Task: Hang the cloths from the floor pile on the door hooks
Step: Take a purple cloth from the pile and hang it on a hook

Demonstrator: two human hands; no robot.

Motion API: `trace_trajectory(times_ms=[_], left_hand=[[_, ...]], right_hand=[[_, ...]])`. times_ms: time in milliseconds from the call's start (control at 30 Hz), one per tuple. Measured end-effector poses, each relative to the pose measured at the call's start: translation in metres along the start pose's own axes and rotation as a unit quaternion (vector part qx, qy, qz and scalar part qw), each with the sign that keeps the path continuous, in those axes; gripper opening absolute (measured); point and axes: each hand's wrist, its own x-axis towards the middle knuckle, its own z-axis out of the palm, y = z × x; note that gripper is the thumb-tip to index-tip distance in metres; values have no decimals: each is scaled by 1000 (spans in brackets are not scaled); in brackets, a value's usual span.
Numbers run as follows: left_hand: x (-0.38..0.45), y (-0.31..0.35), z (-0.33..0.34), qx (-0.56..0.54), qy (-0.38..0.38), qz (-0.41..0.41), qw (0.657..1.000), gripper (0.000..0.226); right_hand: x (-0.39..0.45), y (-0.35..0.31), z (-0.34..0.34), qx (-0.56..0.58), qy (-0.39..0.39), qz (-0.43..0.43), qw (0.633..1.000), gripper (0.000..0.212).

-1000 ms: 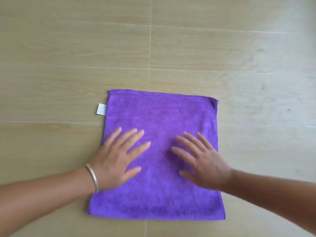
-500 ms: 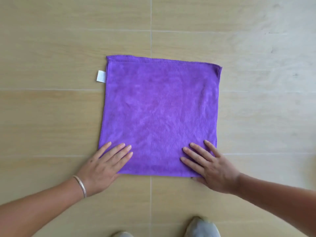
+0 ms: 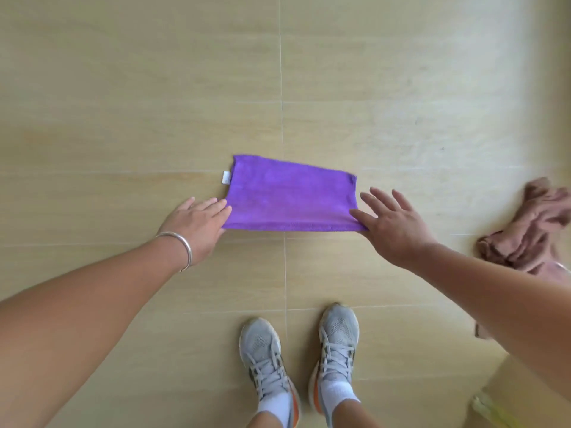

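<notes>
Purple cloth (image 3: 290, 199), white tag (image 3: 226, 177) unreadable, left hand (image 3: 197, 223) and right hand (image 3: 391, 227) fingers straight at its corners

No writing, brand, number or sign can be read anywhere in the head view. The one likely carrier is the small white tag (image 3: 226, 177) sewn to the left edge of the purple cloth (image 3: 290, 199), and its face shows only as a blank white patch (too small and blurred to make out any print). The grey shoes (image 3: 336, 344) show no legible mark either
</notes>
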Motion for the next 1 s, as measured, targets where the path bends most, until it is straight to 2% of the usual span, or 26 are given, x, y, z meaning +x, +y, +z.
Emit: trace_trajectory(times_ms=[200, 367, 533, 700, 900, 1000], left_hand=[[-77, -52, -177, -2, 14, 26, 1000, 46], [-159, -98, -331, -3, 51, 40, 998, 45], [-264, -135, -487, -33, 121, 6, 992, 38], [-362, -164, -625, -39, 196, -15, 980, 29], [-461, -183, -750, 0, 317, -70, 946, 30], [-494, -191, -799, 25, 386, -113, 915, 29]], right_hand=[[-44, 30, -191, -33, -14, 16, 999, 49], [-93, 65, -365, -26, 25, 14, 999, 47], [-151, 89, -547, 2, 113, 11, 994, 44], [-211, 107, -694, -58, 179, 13, 982, 46], [-279, 114, -845, -108, 263, 24, 958, 49], [-307, 114, -907, -117, 305, 38, 944, 49]])
